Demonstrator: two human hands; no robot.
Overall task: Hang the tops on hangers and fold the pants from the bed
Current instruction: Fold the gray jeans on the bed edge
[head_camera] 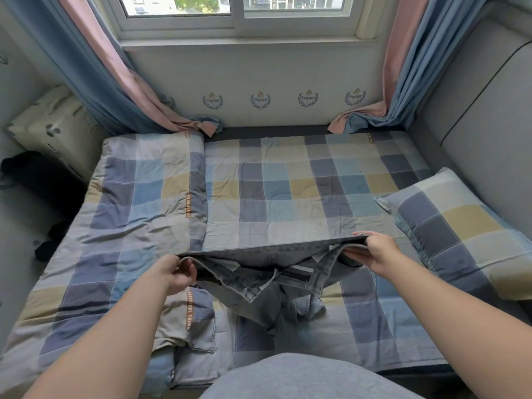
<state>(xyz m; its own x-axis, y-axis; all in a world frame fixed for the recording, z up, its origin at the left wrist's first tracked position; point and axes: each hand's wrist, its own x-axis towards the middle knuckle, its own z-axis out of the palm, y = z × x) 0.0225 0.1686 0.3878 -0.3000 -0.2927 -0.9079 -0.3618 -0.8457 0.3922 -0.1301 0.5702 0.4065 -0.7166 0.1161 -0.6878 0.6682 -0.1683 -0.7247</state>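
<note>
A pair of grey-blue denim pants (267, 286) hangs stretched by its waistband above the near part of the checked bed (273, 185). My left hand (175, 273) grips the waistband's left end. My right hand (374, 251) grips its right end. The waistband is pulled taut between them, and the fly hangs open in the middle. The legs droop down onto the bedsheet, bunched below the waist. No tops or hangers are in view.
A folded checked quilt (135, 208) covers the bed's left half. A matching pillow (460, 226) lies at the right by the padded grey headboard (483, 116). Curtains (115, 82) hang at both sides of the window. A patterned package (57, 128) and dark items sit off the bed's left side.
</note>
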